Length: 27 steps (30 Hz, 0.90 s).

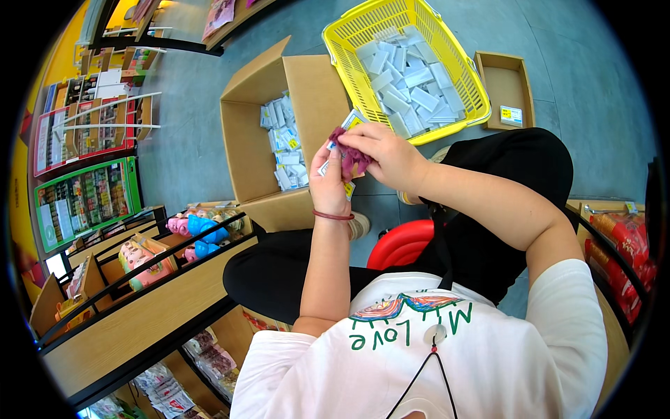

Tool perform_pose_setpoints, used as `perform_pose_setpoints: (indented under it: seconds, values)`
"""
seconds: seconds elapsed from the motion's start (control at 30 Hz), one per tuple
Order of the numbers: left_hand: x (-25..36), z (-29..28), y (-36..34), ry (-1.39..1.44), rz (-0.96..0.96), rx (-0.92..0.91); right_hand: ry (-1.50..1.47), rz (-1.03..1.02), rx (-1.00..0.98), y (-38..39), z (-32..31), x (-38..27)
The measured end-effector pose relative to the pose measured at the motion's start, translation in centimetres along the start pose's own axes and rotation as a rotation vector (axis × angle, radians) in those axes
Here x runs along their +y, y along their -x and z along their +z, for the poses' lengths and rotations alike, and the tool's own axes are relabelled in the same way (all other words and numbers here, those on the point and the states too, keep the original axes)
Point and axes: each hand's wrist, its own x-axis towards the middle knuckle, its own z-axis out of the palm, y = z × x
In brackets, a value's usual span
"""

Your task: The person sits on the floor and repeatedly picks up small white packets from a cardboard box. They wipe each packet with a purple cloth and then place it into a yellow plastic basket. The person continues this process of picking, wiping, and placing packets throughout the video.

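Observation:
In front of me, my left hand [329,181] is closed on white label tags with yellow patches [354,122], partly hidden by a crumpled purple cloth [354,159]. My right hand [382,150] pinches the cloth against the tags, fingers bent over it. Just beyond my hands stands an open cardboard box [248,167] holding several small white tags [286,140], some with yellow patches. A yellow plastic basket [338,52] to its right holds a heap of white tag-like pieces [419,77]. A shallow cardboard tray [502,77] beside the basket carries a single tag [511,115].
Shelving with toys [202,234] and a wooden ledge [139,307] runs along my left. Display racks [84,202] stand further left on the grey floor [181,126]. A red round seat [391,248] is beneath me. Shelves with red packets [618,258] are at my right.

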Motion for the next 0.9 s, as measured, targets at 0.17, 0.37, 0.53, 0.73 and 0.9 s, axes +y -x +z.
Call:
perform_pose_setpoints:
  seconds: [0.17, 0.37, 0.53, 0.73, 0.9]
  values:
    - [0.8, -0.4, 0.0, 0.020, -0.037, 0.011, 0.014, 0.226, 0.107, -1.3, -1.0, 3.2]
    - [1.4, -0.9, 0.0, 0.145, -0.078, 0.004, -0.670, 0.748, 0.110, -2.0, -1.4, 2.8]
    - [0.5, -1.2, -0.1, 0.114, -0.099, 0.072, -0.819, 0.799, -0.071, -2.2, -2.1, 0.0]
    - [0.2, -0.3, 0.4, 0.053, -0.204, 0.148, -0.063, 0.232, 0.046, -1.1, -1.1, 1.8]
    - [0.4, 0.8, 0.2, 0.194, -0.200, -0.054, 0.038, -0.035, -0.122, -0.4, -1.0, 0.4]
